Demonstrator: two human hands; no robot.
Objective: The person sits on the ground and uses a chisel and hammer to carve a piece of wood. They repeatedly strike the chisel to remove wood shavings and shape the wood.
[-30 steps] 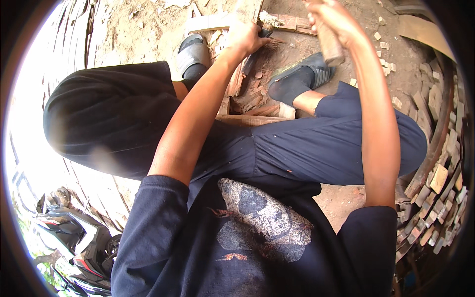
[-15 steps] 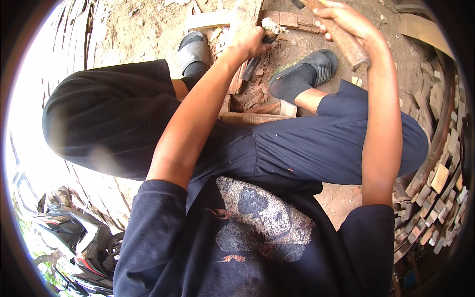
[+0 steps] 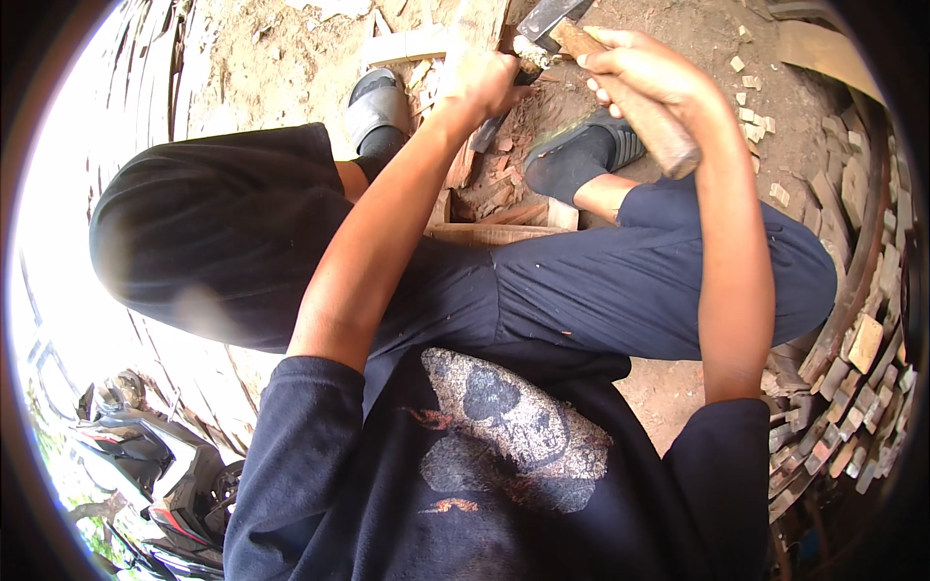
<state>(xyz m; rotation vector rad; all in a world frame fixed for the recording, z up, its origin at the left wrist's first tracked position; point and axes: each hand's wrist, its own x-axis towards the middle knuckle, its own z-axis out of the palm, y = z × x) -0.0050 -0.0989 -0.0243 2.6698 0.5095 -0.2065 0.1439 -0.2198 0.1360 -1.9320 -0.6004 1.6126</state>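
My right hand (image 3: 651, 73) is closed round the wooden handle of a hammer (image 3: 644, 126). Its dark metal head lies just beyond the frayed, pale end of a chisel (image 3: 536, 54); whether they touch I cannot tell. Closed on the chisel's dark shaft, my left hand (image 3: 481, 79) hides most of that tool. A dark metal strip (image 3: 491, 131) shows below this hand; I cannot tell if it belongs to the chisel. Under and beyond the left hand runs a wooden plank (image 3: 481, 21), partly covered. Reddish wood chips (image 3: 501, 165) lie between my feet.
My sandalled feet (image 3: 378, 102) flank the work. A wooden piece (image 3: 499, 233) crosses close to my legs. Small wood blocks (image 3: 756, 126) are scattered on the dirt at right, beside a large stack of wood offcuts (image 3: 867, 387). A motorcycle (image 3: 174, 474) stands at lower left.
My right hand has brought the hammer down and left, so its head is now in view by the chisel's frayed end. My left hand has stayed almost in place.
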